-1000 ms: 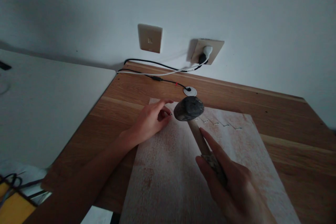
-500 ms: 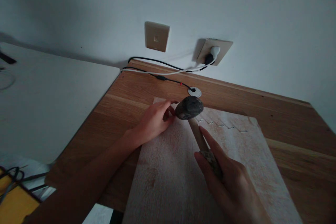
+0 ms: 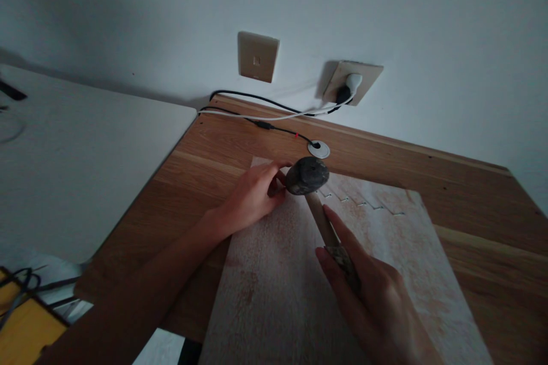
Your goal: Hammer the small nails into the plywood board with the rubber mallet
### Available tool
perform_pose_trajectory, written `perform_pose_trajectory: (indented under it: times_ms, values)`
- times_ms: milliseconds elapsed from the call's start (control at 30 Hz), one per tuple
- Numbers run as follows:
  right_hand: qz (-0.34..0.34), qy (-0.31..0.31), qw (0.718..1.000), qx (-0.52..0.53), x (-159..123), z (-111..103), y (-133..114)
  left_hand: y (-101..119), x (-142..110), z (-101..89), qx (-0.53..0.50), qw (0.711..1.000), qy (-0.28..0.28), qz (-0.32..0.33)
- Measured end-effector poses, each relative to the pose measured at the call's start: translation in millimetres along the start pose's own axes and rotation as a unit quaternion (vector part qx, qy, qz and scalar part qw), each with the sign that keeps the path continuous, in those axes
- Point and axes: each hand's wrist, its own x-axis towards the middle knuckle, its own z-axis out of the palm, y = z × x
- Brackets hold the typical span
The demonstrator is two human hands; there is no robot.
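Head view: hammer clenched above a pale stained board

Right fingers (image 3: 342, 234) clench the mottled grip (image 3: 340, 259) of a hammer (image 3: 321, 222), the index finger lying straight along its wooden handle. The hammer's dark head (image 3: 307, 175) hangs just beside the left fingertips (image 3: 278, 179), which curl inward; whether they pinch anything is too small to tell. Both the right hand (image 3: 377, 302) and the left hand (image 3: 252, 197) are over a pale, reddish-stained board (image 3: 274, 296), with a zigzag row of small metal marks (image 3: 362, 202) near its far edge. The board lies on an oak desk (image 3: 471, 199). Beyond it are a white cable grommet (image 3: 319, 149), black and white cables (image 3: 274, 115), a plugged wall socket (image 3: 353, 82) and a beige wall plate (image 3: 258, 57). A white tabletop (image 3: 85, 154) adjoins on the left.
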Motion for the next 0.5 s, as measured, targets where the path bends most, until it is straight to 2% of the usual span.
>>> perform_pose_trajectory:
  times_ms: [100,300,500]
  values:
    - [-0.002,0.003,1.0,0.006,-0.6,0.0,-0.3,-1.2,-0.2,0.8,-0.005,1.0,0.01,0.007]
    - [-0.006,0.028,1.0,0.006,-3.2,0.1,0.5,0.5,0.3,0.8,-0.037,0.999,0.002,-0.02]
    - [-0.018,0.002,1.0,0.003,-3.2,0.7,1.3,1.3,1.2,0.0,-0.012,1.0,0.001,-0.022]
